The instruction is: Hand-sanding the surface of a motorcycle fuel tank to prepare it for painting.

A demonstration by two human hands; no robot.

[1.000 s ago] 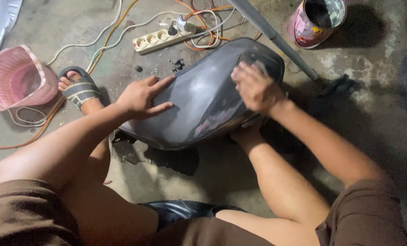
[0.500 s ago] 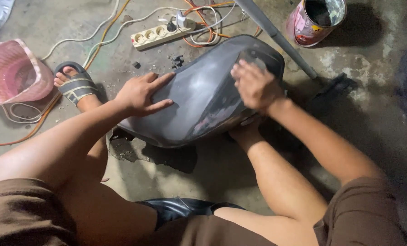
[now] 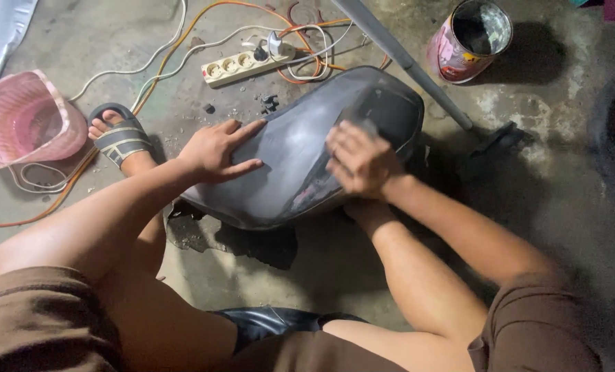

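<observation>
A dark grey, rounded body part (image 3: 287, 176), dusty and dull on top, lies on the concrete floor between my knees. My left hand (image 3: 218, 148) rests flat on its left end with the fingers spread, holding nothing. My right hand (image 3: 359, 162) is blurred and presses down on the middle of the part, with a small grey sheet (image 3: 371, 126) showing under its fingertips. My left foot in a sandal (image 3: 118, 138) stands to the left of the part.
A white power strip (image 3: 249, 65) with orange and white cables lies behind the part. A pink basket (image 3: 25, 117) sits at the left, and an open paint can (image 3: 469, 41) at the back right. A grey metal pole (image 3: 404, 62) slants past the part's far end.
My right hand has slid from the part's far right end toward its middle. The left hand stays flat on the left end. The view has shifted slightly.
</observation>
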